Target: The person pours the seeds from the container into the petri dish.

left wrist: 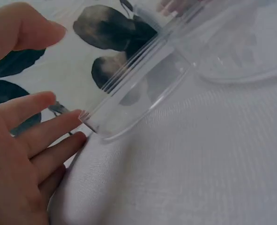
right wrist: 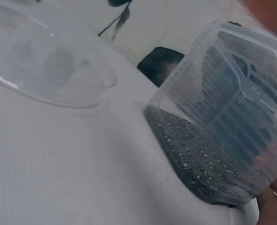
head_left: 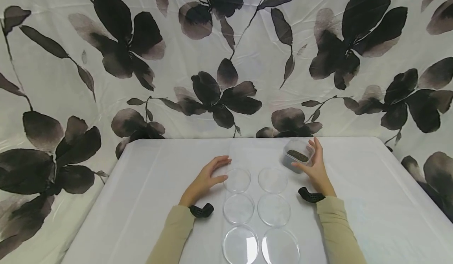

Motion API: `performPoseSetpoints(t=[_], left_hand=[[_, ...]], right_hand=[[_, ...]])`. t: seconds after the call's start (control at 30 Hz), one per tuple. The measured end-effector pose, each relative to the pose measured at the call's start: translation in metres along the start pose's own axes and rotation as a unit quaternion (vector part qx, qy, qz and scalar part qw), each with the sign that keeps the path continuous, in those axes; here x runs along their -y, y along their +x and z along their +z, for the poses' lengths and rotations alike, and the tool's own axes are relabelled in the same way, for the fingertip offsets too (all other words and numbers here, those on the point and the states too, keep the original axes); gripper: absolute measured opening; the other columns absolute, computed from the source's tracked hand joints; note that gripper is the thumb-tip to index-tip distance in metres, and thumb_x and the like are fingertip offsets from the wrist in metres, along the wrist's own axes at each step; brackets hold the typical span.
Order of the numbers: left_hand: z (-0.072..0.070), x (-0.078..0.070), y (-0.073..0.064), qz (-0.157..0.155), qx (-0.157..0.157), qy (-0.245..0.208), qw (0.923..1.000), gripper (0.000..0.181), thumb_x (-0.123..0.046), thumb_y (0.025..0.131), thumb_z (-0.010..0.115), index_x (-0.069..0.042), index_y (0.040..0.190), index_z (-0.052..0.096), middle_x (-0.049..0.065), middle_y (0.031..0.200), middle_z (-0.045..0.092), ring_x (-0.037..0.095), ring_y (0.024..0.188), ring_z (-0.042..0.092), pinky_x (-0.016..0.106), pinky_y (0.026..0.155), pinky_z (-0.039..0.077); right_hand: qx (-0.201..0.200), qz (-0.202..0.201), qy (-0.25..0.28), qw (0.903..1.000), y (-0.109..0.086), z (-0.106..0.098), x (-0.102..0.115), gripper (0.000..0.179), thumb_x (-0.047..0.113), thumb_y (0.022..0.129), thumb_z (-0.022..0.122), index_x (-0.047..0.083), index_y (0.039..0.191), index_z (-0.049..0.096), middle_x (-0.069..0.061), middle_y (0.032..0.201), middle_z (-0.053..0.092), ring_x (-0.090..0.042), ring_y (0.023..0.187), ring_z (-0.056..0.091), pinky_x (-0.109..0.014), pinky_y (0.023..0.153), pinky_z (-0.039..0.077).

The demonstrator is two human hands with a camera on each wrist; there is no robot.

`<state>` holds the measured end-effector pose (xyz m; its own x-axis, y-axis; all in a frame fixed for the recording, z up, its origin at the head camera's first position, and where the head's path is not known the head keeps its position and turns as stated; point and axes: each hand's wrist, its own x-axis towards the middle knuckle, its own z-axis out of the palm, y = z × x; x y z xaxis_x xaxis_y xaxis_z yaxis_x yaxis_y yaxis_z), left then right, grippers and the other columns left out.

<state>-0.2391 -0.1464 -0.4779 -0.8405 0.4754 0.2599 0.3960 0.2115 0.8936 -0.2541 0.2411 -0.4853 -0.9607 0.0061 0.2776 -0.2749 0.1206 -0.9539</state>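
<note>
On the right, my right hand (head_left: 317, 172) holds a clear plastic tub (head_left: 291, 164) between thumb and fingers. Dark, coarse granules (right wrist: 190, 157) cover the bottom of the tub in the right wrist view. My left hand (head_left: 206, 180) is beside the far left petri dish (head_left: 238, 180), its fingers loosely spread. In the left wrist view, fingertips (left wrist: 77, 117) are right at the rim of that clear dish (left wrist: 143, 89). The far right petri dish (head_left: 272, 180) lies between it and the tub.
Nearer to me lie more clear dishes in two columns: a middle left dish (head_left: 238, 209), a middle right dish (head_left: 274, 210), a near left dish (head_left: 240, 244) and a near right dish (head_left: 280, 246). White cloth covers the table (head_left: 148, 201). Behind hangs a flowered curtain (head_left: 269, 71).
</note>
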Motion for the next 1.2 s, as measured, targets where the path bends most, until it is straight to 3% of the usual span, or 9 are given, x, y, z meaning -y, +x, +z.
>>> performPoseSetpoints(t=[0.13,0.27,0.33,0.5,0.57,0.73,0.87,1.03,1.2], left_hand=[[-0.002,0.008,-0.002,0.023,0.026,0.018,0.9992,0.07,0.001,0.082,0.066,0.0,0.147,0.04,0.018,0.145,0.05,0.031,0.142,0.035,0.05,0.118,0.02],[-0.002,0.01,0.0,0.04,0.048,0.044,0.9971,0.079,0.001,0.073,0.064,-0.001,0.148,0.039,0.016,0.147,0.048,0.029,0.143,0.034,0.043,0.119,0.021],[-0.001,0.0,0.001,0.04,0.056,0.051,0.9963,0.082,0.005,0.07,0.063,0.003,0.148,0.039,0.019,0.147,0.047,0.031,0.143,0.033,0.045,0.119,0.021],[0.0,-0.001,-0.001,0.028,0.064,0.067,0.9953,0.086,0.009,0.066,0.065,0.003,0.148,0.04,0.018,0.149,0.045,0.033,0.143,0.033,0.053,0.117,0.021],[0.001,0.009,-0.002,0.023,0.061,0.08,0.9946,0.086,0.005,0.066,0.067,-0.002,0.148,0.041,0.012,0.15,0.046,0.029,0.143,0.034,0.051,0.118,0.022],[0.001,0.01,-0.005,0.016,0.056,0.101,0.9932,0.083,-0.001,0.067,0.068,-0.007,0.147,0.045,0.005,0.15,0.048,0.025,0.142,0.036,0.049,0.117,0.024],[0.001,0.009,-0.004,0.021,0.051,0.122,0.991,0.082,-0.002,0.067,0.067,-0.008,0.146,0.047,0.003,0.15,0.047,0.024,0.143,0.036,0.049,0.118,0.022],[0.0,0.007,-0.006,0.017,0.05,0.137,0.9892,0.083,-0.005,0.066,0.068,-0.01,0.146,0.048,0.002,0.15,0.047,0.025,0.142,0.036,0.05,0.118,0.02],[0.0,0.007,-0.009,0.001,0.054,0.143,0.9883,0.084,-0.01,0.067,0.071,-0.014,0.147,0.047,0.0,0.151,0.046,0.026,0.143,0.035,0.052,0.118,0.018]], right_hand=[[0.014,0.013,-0.036,0.9992,-0.002,0.003,-0.005,0.126,0.001,0.076,0.083,0.025,0.158,-0.01,-0.012,0.162,0.011,-0.035,0.149,0.011,-0.055,0.119,0.012],[-0.004,0.018,-0.067,0.9976,-0.001,0.001,-0.006,0.119,0.007,0.077,0.085,0.015,0.159,-0.001,-0.018,0.156,0.029,-0.036,0.145,0.024,-0.054,0.118,0.017],[-0.013,0.018,-0.074,0.997,-0.002,0.001,-0.002,0.111,0.007,0.079,0.083,0.009,0.157,0.006,-0.021,0.152,0.036,-0.038,0.142,0.03,-0.054,0.117,0.019],[-0.037,0.016,-0.06,0.9974,-0.003,0.004,-0.001,0.098,0.003,0.079,0.082,0.003,0.153,0.018,-0.024,0.146,0.043,-0.039,0.138,0.036,-0.052,0.116,0.023],[-0.047,0.012,-0.048,0.9976,-0.003,0.005,-0.004,0.095,0.003,0.079,0.082,0.004,0.152,0.021,-0.023,0.144,0.045,-0.038,0.138,0.038,-0.05,0.117,0.024],[-0.049,-0.013,-0.049,0.9975,-0.003,0.011,-0.001,0.093,0.004,0.078,0.083,0.007,0.15,0.025,-0.021,0.143,0.046,-0.036,0.138,0.039,-0.046,0.117,0.025],[-0.039,-0.032,-0.055,0.9972,0.001,0.017,0.01,0.091,0.002,0.078,0.083,0.01,0.15,0.027,-0.021,0.143,0.047,-0.035,0.137,0.04,-0.048,0.117,0.024],[-0.034,-0.045,-0.027,0.998,-0.002,0.031,0.036,0.088,-0.008,0.075,0.081,-0.003,0.145,0.028,-0.029,0.14,0.047,-0.041,0.135,0.039,-0.052,0.118,0.02],[-0.033,-0.071,-0.02,0.9967,-0.007,0.047,0.062,0.087,-0.014,0.072,0.08,-0.008,0.142,0.03,-0.033,0.137,0.047,-0.045,0.133,0.039,-0.054,0.116,0.021]])
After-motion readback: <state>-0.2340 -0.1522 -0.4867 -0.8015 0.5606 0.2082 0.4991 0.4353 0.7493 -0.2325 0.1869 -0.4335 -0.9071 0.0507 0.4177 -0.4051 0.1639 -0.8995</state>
